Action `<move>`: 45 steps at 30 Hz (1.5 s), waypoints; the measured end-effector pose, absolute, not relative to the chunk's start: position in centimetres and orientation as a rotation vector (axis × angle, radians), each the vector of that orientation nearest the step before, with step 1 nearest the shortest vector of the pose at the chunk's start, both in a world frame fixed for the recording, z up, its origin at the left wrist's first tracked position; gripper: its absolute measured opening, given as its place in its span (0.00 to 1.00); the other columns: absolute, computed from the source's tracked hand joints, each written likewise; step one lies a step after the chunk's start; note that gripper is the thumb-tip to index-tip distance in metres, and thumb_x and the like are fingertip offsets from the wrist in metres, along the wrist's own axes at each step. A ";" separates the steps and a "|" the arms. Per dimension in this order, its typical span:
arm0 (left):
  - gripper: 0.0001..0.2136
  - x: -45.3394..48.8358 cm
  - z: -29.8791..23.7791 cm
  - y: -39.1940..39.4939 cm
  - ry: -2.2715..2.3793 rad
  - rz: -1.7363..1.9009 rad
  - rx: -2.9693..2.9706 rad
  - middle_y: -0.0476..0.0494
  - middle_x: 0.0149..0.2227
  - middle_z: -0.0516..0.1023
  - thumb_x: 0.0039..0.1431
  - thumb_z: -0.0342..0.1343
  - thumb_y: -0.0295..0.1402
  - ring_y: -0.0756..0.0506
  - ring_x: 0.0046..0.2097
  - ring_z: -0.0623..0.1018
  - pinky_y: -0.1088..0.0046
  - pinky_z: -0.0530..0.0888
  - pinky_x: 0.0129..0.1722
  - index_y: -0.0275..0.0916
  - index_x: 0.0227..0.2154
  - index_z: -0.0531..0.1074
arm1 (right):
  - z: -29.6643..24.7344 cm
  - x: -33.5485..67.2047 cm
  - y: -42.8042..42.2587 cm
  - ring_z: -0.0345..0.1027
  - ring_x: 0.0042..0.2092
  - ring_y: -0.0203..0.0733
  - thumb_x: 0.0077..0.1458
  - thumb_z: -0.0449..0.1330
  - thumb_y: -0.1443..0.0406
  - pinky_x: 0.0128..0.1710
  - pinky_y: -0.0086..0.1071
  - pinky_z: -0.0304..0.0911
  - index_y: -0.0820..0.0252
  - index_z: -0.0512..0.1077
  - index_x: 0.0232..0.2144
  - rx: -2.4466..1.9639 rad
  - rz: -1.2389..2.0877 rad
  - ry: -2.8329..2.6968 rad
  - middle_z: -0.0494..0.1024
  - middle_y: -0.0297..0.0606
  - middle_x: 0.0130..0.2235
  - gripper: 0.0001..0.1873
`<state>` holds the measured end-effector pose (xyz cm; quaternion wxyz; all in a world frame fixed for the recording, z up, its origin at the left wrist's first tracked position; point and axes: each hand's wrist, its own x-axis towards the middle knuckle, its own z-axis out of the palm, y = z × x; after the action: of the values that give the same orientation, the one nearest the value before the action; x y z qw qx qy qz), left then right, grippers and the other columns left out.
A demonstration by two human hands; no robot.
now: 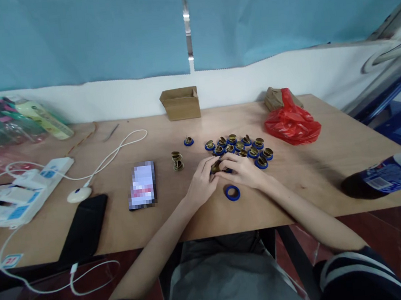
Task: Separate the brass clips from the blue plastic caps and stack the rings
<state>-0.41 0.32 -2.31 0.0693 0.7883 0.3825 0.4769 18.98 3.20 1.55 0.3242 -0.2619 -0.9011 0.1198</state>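
My left hand and my right hand meet at the middle of the wooden table, fingers closed together around a small brass-coloured part with a bit of blue under it. A loose blue ring lies flat just in front of my right hand. Behind the hands sits a cluster of several brass parts seated in blue rings. One more ringed part stands apart at the back, and a small stack of bare brass parts is left of my hands.
A phone lies left of the hands, a black case nearer the front edge. A power strip with white cables is at far left. A small cardboard box, a red plastic bag and a dark bottle stand around.
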 end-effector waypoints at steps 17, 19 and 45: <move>0.20 -0.3 -2.5 0.6 0.982 1.593 2.356 0.39 0.52 0.79 0.60 0.51 0.17 0.42 0.59 0.77 0.57 0.76 0.60 0.40 0.52 0.70 | 1.5 18.7 2.1 0.70 0.35 0.40 0.73 0.49 0.60 0.30 0.32 0.67 0.61 0.76 0.36 -0.734 -0.225 -2.503 0.74 0.43 0.38 0.19; 0.19 -0.4 -2.5 0.6 0.965 1.604 2.358 0.39 0.52 0.79 0.61 0.52 0.17 0.42 0.59 0.77 0.57 0.76 0.60 0.40 0.52 0.70 | 1.4 18.6 2.1 0.70 0.35 0.40 0.73 0.48 0.60 0.30 0.31 0.67 0.61 0.76 0.36 -0.721 -0.280 -2.494 0.74 0.44 0.38 0.19; 0.19 -0.9 -2.2 0.6 1.171 1.540 2.298 0.41 0.55 0.81 0.62 0.60 0.25 0.42 0.56 0.81 0.65 0.79 0.57 0.41 0.55 0.71 | 1.1 18.5 2.2 0.77 0.45 0.45 0.72 0.52 0.57 0.41 0.36 0.76 0.61 0.73 0.44 -0.709 -0.047 -2.367 0.78 0.47 0.46 0.14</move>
<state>-0.91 0.64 -2.22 0.0688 0.7631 0.3889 0.5116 18.47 2.21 1.10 0.3289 -0.2709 -0.9045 -0.0180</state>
